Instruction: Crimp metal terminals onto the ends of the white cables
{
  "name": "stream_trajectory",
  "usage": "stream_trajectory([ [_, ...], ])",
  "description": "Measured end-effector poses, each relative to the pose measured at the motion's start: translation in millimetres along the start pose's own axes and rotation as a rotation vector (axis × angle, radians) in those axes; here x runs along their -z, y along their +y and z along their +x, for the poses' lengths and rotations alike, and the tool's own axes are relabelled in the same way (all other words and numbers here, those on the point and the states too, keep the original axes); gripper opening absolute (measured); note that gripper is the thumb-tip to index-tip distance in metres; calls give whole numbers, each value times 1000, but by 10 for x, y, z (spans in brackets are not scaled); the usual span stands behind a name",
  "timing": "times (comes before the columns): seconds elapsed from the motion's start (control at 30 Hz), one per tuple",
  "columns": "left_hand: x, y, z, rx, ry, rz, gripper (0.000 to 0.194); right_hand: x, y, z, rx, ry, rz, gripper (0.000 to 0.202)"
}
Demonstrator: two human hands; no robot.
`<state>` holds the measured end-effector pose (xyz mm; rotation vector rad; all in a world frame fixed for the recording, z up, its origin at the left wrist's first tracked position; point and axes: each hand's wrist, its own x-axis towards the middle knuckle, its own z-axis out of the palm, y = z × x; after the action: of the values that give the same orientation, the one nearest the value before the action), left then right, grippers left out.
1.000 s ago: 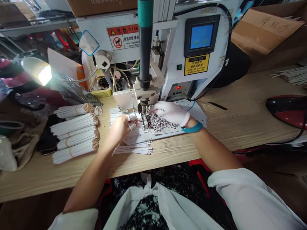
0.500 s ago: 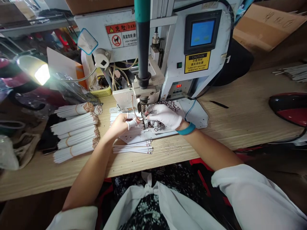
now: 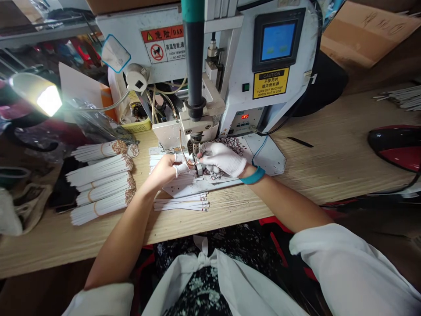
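Under the soldering head (image 3: 196, 142) of a bench machine, my two hands meet at a small metal block (image 3: 199, 169). My left hand (image 3: 169, 169), with white covers on thumb and finger, is closed in a pinch left of the block; what sits in the fingertips is too small to make out. White flat strips (image 3: 156, 160) lie beneath and beside it. In a white glove, my right hand (image 3: 225, 159) is closed just right of the tip, its fingertips hiding whatever they hold. Small dark-and-white parts (image 3: 235, 144) are heaped behind and under this hand.
Several white strips (image 3: 180, 203) lie at the table's front. Banded bundles of white wires (image 3: 101, 188) are stacked left, below a lit lamp (image 3: 49, 100). A thin copper-coloured tube (image 3: 180, 142) curves down by the tip. A black pen-like piece (image 3: 300, 141) and red-black iron (image 3: 396, 147) lie right.
Both hands keep almost the same place and pinch at the tip. The right fingers have shifted very slightly. My view has moved a little, so the machine and lamp appear slightly further left.
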<state>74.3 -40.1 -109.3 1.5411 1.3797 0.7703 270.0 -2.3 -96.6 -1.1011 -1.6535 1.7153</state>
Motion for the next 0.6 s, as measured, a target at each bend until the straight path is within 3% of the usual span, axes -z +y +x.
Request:
stream_trajectory([
  [0.6, 5, 117, 44, 58, -7, 13, 25, 15, 55, 31, 34, 12, -31, 10],
])
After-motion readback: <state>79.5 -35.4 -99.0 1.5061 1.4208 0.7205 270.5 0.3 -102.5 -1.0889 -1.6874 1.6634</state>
